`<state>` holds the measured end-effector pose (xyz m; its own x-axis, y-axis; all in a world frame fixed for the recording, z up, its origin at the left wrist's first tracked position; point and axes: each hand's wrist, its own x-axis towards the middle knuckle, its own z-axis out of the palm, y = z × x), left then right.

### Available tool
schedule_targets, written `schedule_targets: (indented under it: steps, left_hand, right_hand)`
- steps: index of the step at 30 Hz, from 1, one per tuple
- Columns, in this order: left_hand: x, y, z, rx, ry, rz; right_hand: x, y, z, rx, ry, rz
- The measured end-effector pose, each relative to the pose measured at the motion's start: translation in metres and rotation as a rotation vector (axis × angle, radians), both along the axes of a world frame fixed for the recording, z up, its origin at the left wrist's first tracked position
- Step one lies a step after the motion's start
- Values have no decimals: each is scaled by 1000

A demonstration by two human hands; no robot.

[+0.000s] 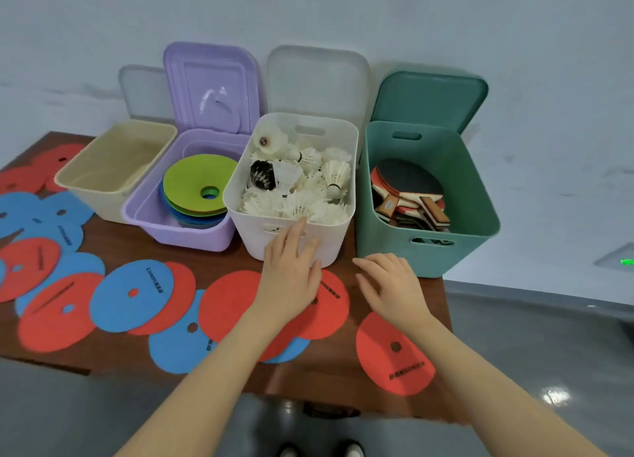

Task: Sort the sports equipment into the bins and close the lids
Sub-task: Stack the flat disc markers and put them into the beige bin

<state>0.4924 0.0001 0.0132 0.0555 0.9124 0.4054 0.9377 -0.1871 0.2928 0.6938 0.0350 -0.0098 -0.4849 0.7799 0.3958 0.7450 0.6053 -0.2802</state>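
Both grips empty: left hand point(291, 267) flat on white bin point(291, 231) front to steady it, right hand point(391, 285) relaxed beside (lids still up), flat discs point(132, 295) left of it unsorted.

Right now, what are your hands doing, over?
Left hand open, fingertips at white bin rim. Right hand open, holding nothing. Red and blue discs unsorted on table. All lids up.

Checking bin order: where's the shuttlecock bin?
Head view, centre: the white bin of shuttlecocks stands between the purple bin and green bin, the left hand touching its front.
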Motion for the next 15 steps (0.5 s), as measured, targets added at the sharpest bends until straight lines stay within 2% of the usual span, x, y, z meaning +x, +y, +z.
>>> schedule_targets:
  steps: [2, 5, 10, 12, 15]
  left_hand:
    - [13, -9, -8, 25, -9, 23]
    - [34, -19, -23, -53, 9, 6]
    - [79, -36, -74, -423, 30, -60]
    - [97, -43, -92, -573, 73, -66]
    - [115, -52, -111, -725, 133, -65]
  right_hand:
    - [16, -9, -17, -81, -37, 4]
    - [43, -19, -43, -219, -152, -40]
    - [76, -28, -78, -548, -443, -196]
    - [84, -32, -88, -569, -477, -246]
    - [90, -35, -98, -570, -427, -293]
